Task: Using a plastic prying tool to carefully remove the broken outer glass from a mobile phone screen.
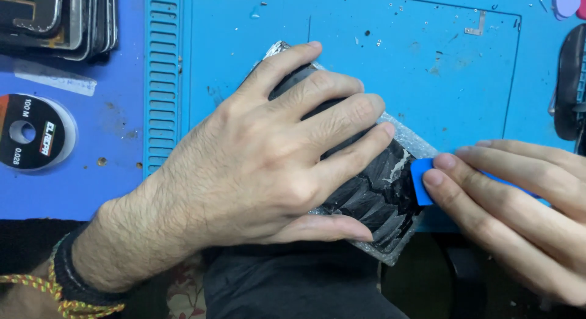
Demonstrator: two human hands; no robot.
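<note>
1. Nearest the camera, the left hand [256, 166] lies flat across a dark phone panel [372, 197], fingers spread and pressing it down onto the blue work mat [390, 75], thumb along the panel's near edge.
2. At the panel's right end, the right hand [519, 203] pinches a small blue plastic pick [421, 181] between thumb and forefinger, its tip touching the glass edge.
3. To do this well, I judge the pick should stay shallow and nearly flat against the edge, sliding along with light pressure while the left hand keeps the panel from twisting; levering upward could break more of the glass.
4. Black and glossy, the panel is streaked with pale scrape marks and has a cloudy, crumbled rim. It sits slanted at the mat's near edge, one corner hanging past it.
5. Further out, a round black spool [33, 133] rests near the mat's left edge, with a stack of flat panels [58, 17] at the far left corner.
6. A dark object [571, 81] at the right edge may be a tool; too little shows.
</note>
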